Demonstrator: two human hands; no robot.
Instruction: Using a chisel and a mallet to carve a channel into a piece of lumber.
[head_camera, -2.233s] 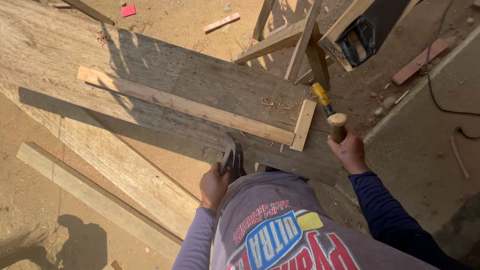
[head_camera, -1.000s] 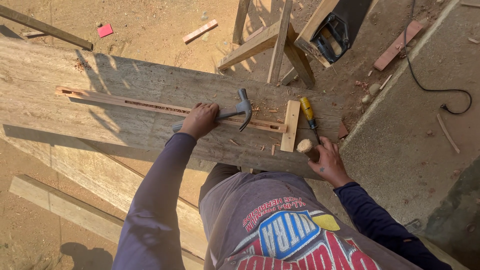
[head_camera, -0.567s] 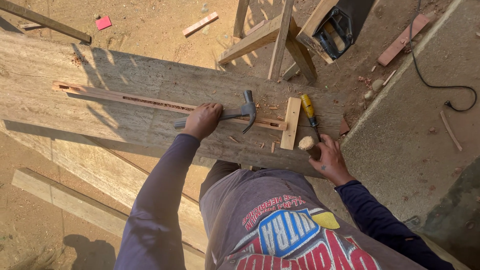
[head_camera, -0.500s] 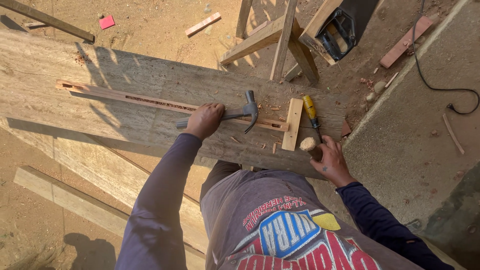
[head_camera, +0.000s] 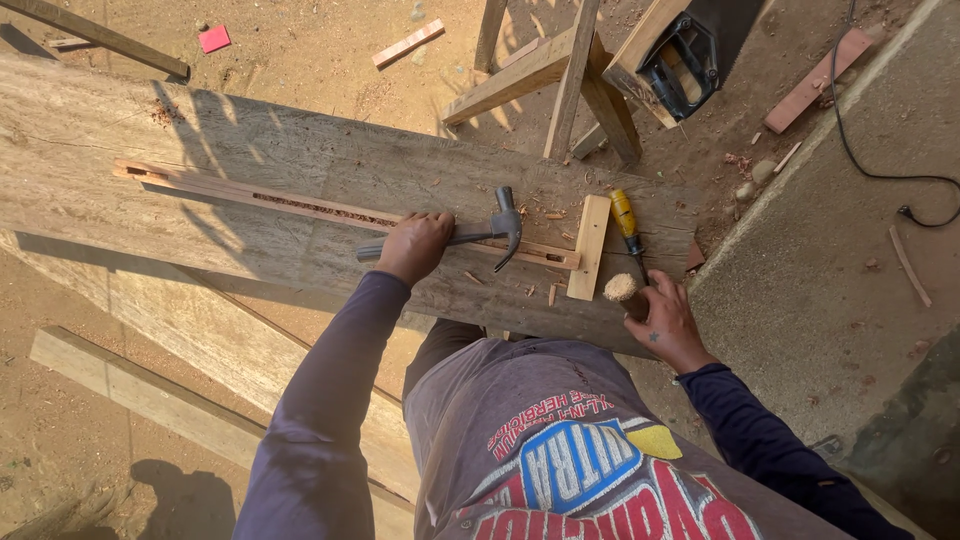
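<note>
My left hand (head_camera: 413, 246) grips a claw hammer (head_camera: 492, 230) by its handle, its head resting over a long slotted wooden strip (head_camera: 300, 205) that lies on a wide weathered plank (head_camera: 300, 160). My right hand (head_camera: 668, 325) is closed around the wooden handle of a chisel (head_camera: 626, 290) at the plank's right end. A yellow-handled screwdriver (head_camera: 625, 215) lies just beyond it, beside a short wooden block (head_camera: 589, 246) set across the strip's end.
A wooden sawhorse (head_camera: 560, 70) stands beyond the plank, with a power tool (head_camera: 685, 60) on a board next to it. A black cable (head_camera: 880, 170) runs over the concrete slab (head_camera: 840, 260) at right. More planks (head_camera: 150, 400) lie on the dirt at left.
My left hand has carried the hammer from near my body up onto the slotted strip. My right hand has dropped a little with the chisel handle. The view has shifted slightly.
</note>
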